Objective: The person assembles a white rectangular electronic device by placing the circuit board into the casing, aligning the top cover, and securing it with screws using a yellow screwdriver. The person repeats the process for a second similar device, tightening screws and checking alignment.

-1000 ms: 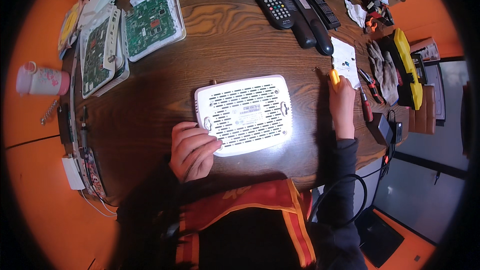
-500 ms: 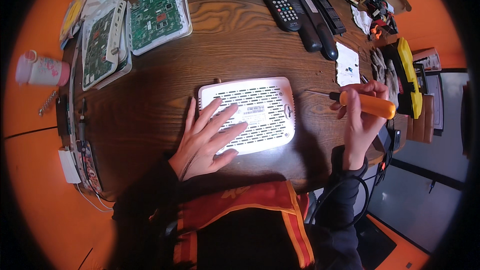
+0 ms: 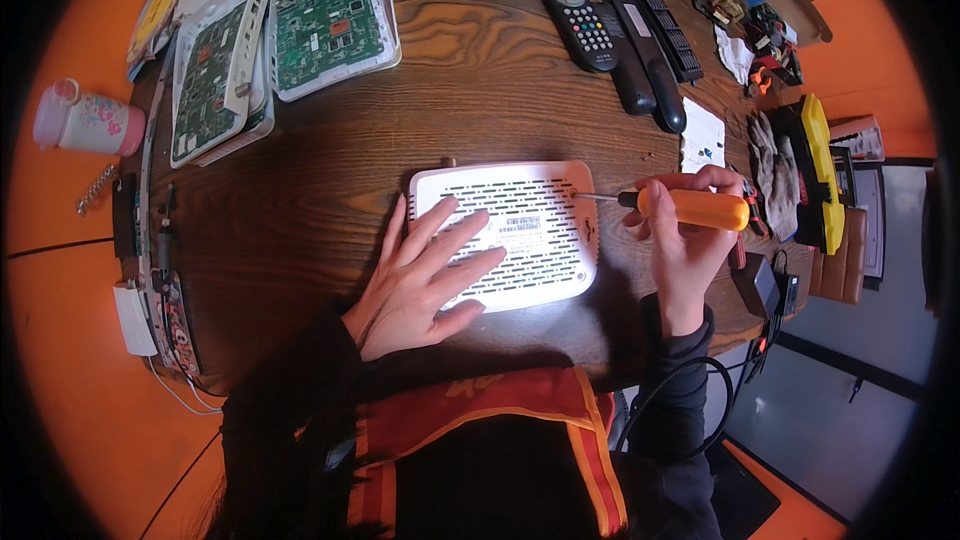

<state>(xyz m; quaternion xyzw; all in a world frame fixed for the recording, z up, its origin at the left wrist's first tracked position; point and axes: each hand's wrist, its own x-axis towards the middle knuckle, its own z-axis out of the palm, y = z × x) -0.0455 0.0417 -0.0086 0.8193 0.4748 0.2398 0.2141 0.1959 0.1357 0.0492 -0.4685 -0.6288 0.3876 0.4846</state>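
Observation:
A white router-like plastic box (image 3: pixel 540 265) with rows of vent slots and a printed label lies flat on the wooden table. My left hand (image 3: pixel 425 275) rests on its left part, fingers spread. In my right hand (image 3: pixel 690 235) is a screwdriver (image 3: pixel 705 208) with an orange handle, gripped by thumb and fingers. Its thin shaft points left, and the tip is at the screw hole (image 3: pixel 577 195) near the box's far right corner. Whether the tip sits inside the hole I cannot tell.
Opened white casings with green circuit boards (image 3: pixel 335 30) lie at the far left. A remote control (image 3: pixel 570 10) and black handsets (image 3: pixel 650 60) are at the far right. Beyond my right hand are a white paper (image 3: pixel 703 135), gloves (image 3: pixel 775 165) and a yellow-edged toolbox (image 3: pixel 822 175). A pink-white bottle (image 3: pixel 90 120) stands left.
My right hand has moved left with the screwdriver, bringing its tip from beside the box onto the box's far right corner. My left hand stays on the box.

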